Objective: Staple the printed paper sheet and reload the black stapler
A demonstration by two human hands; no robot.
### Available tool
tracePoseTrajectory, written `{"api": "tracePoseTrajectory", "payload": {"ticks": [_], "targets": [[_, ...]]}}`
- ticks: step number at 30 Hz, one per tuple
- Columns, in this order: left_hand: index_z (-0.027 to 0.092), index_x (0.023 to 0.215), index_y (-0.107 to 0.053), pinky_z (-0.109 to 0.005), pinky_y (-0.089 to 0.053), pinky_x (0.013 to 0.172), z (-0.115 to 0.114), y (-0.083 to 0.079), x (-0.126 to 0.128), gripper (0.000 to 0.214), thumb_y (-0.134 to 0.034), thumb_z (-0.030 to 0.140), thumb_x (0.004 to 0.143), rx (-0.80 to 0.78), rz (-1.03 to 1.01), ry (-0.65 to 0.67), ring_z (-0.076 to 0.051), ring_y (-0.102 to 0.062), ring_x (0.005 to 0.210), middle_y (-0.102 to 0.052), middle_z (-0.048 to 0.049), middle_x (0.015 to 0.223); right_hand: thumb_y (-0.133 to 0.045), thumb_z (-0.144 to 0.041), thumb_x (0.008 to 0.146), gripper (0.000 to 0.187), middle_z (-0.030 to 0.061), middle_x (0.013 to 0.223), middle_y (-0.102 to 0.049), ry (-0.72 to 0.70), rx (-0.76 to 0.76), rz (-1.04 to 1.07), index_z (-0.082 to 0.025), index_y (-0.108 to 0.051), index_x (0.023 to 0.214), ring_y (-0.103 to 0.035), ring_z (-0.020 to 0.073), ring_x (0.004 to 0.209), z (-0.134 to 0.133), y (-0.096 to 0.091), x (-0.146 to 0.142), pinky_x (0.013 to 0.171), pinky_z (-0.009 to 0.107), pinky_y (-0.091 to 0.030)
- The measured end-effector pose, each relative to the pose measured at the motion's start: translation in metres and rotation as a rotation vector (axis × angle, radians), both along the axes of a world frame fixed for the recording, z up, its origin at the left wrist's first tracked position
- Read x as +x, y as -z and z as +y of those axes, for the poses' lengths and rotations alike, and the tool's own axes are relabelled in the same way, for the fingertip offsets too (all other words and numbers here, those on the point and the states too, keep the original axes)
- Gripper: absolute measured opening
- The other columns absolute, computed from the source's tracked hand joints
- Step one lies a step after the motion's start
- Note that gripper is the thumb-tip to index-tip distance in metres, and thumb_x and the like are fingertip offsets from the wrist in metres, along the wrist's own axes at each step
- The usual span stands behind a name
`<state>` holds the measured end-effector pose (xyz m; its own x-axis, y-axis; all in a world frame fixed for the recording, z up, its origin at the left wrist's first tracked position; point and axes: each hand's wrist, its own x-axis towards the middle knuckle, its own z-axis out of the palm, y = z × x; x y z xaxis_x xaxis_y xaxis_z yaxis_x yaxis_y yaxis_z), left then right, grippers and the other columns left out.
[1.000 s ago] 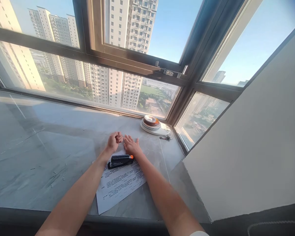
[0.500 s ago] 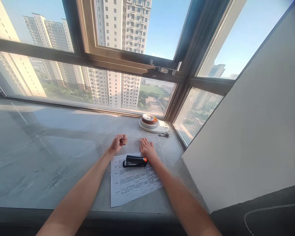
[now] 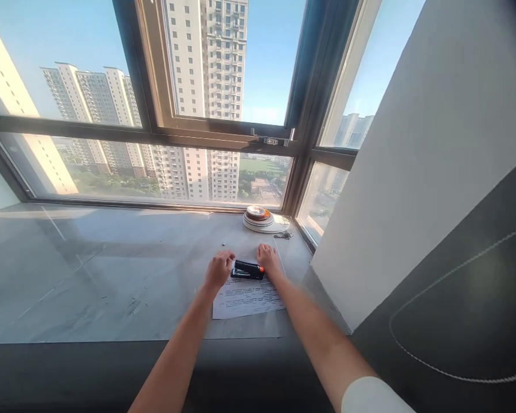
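A black stapler [image 3: 246, 269] with an orange end lies across the top of a printed sheet of paper [image 3: 246, 299] on the grey stone window sill [image 3: 112, 275]. My left hand [image 3: 218, 269] rests on the sheet's upper left part. Its fingers are loosely apart and reach the stapler's left end. My right hand [image 3: 268, 258] lies flat at the stapler's orange right end, fingers stretched toward the window. Neither hand has lifted anything.
A stack of round plates [image 3: 262, 219] stands in the sill's far right corner, with a small bunch of keys [image 3: 284, 236] beside it. A white wall [image 3: 413, 172] rises on the right. Window frames [image 3: 223, 135] close the back. A dark edge [image 3: 112, 367] runs along the front.
The view has tilted up and pulled back. The left fist has loosened and come down beside the stapler. The right hand has shifted to the stapler's right end.
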<state>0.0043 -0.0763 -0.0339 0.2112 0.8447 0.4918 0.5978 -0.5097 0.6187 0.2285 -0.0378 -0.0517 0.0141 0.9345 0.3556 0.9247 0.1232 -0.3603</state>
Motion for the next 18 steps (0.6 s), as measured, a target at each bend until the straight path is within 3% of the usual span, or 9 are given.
{"api": "tracePoseTrajectory", "payload": {"ticks": [3, 6, 8, 11, 14, 18], "targets": [[0.017, 0.130, -0.064, -0.037, -0.047, 0.104, -0.018, 0.025, 0.010, 0.044, -0.040, 0.012, 0.093, -0.034, -0.005, 0.020, -0.026, -0.062, 0.121, -0.069, -0.0135, 0.126, -0.039, -0.021, 0.102, 0.026, 0.0140, 0.117, -0.070, 0.025, 0.127, 0.136, -0.020, -0.064, 0.111, -0.059, 0.0265, 0.117, -0.008, -0.016, -0.001, 0.115, 0.048, -0.031], [0.015, 0.131, -0.063, -0.037, -0.048, 0.104, -0.022, 0.039, 0.018, 0.041, -0.038, 0.015, 0.099, -0.120, 0.027, -0.002, -0.026, -0.063, 0.120, -0.068, -0.0157, 0.128, -0.028, -0.024, 0.104, 0.036, 0.0116, 0.106, -0.071, 0.043, 0.209, 0.407, -0.019, -0.063, 0.109, -0.064, 0.0236, 0.099, -0.023, -0.024, 0.001, 0.096, 0.038, -0.047], [0.014, 0.126, -0.065, -0.036, -0.048, 0.102, -0.022, 0.040, 0.020, 0.037, -0.038, 0.016, 0.100, -0.132, 0.043, -0.015, -0.027, -0.064, 0.118, -0.069, -0.0166, 0.125, -0.026, -0.032, 0.106, 0.039, 0.0078, 0.101, -0.072, -0.092, 0.160, 0.520, -0.021, -0.064, 0.107, -0.066, 0.0212, 0.090, -0.039, -0.020, 0.002, 0.085, 0.032, -0.050], [0.013, 0.118, -0.066, -0.037, -0.048, 0.100, -0.025, 0.034, 0.021, 0.034, -0.040, 0.014, 0.097, -0.113, 0.039, -0.040, -0.028, -0.065, 0.115, -0.071, -0.0170, 0.119, -0.046, -0.040, 0.101, 0.027, 0.0050, 0.107, -0.072, -0.355, 0.064, 0.525, -0.024, -0.067, 0.109, -0.066, 0.0214, 0.097, -0.067, -0.003, 0.004, 0.089, 0.032, -0.050], [0.016, 0.109, -0.067, -0.034, -0.050, 0.091, -0.031, 0.026, 0.021, 0.030, -0.042, 0.014, 0.095, -0.122, 0.006, -0.034, -0.027, -0.068, 0.103, -0.074, -0.0133, 0.106, -0.059, -0.033, 0.093, 0.028, 0.0068, 0.114, -0.071, -0.383, 0.048, 0.435, -0.025, -0.066, 0.119, -0.064, 0.0245, 0.108, -0.086, 0.012, 0.005, 0.098, 0.037, -0.048], [0.019, 0.106, -0.067, -0.032, -0.049, 0.083, -0.037, 0.021, 0.021, 0.029, -0.041, 0.016, 0.095, -0.142, -0.050, -0.030, -0.025, -0.069, 0.093, -0.075, -0.0088, 0.096, -0.060, -0.023, 0.090, 0.034, 0.0081, 0.118, -0.069, -0.407, 0.057, 0.434, -0.024, -0.066, 0.124, -0.062, 0.0249, 0.113, -0.091, 0.012, 0.007, 0.102, 0.039, -0.047]]}}
